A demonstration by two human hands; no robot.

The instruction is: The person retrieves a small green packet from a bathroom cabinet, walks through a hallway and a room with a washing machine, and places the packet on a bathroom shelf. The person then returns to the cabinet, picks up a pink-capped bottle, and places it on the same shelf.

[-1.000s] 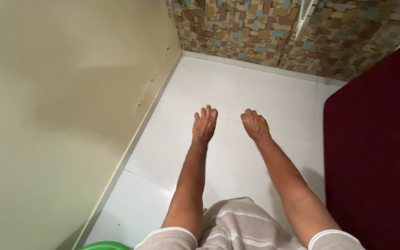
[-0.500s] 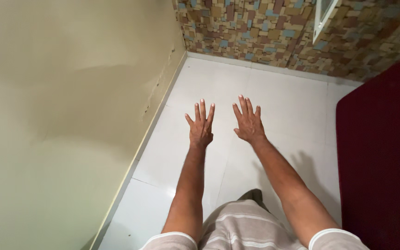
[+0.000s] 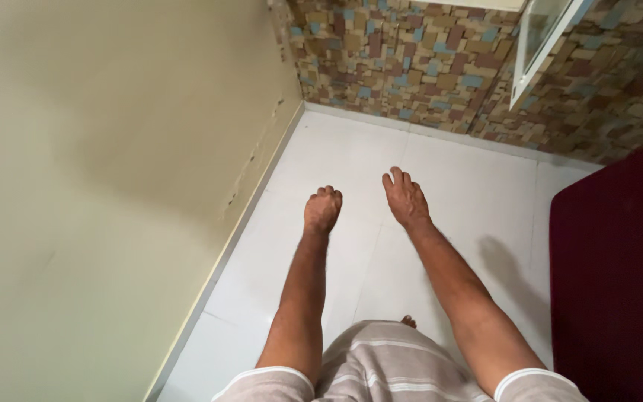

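Both my arms reach straight out in front of me over a white tiled floor [image 3: 351, 156]. My left hand [image 3: 322, 209] is curled into a loose fist, back of the hand up, and holds nothing. My right hand [image 3: 405, 196] is a little further forward, palm down, with its fingers bent and held close together; it is empty too. The two hands are about a hand's width apart and touch nothing. Below them I see my striped grey shirt [image 3: 392, 368] and the tip of a toe [image 3: 408, 321].
A pale yellow-green wall [image 3: 106, 186] runs along the left. A wall of brown, tan and blue mosaic tiles [image 3: 411, 67] closes the far side, with a white-framed window [image 3: 541, 37] at the top right. A dark red mattress [image 3: 619, 290] fills the right edge.
Half a second ago both hands were flat with fingers spread wide; now the left has closed into a fist and the right has curled its fingers. The view has tipped slightly upward.
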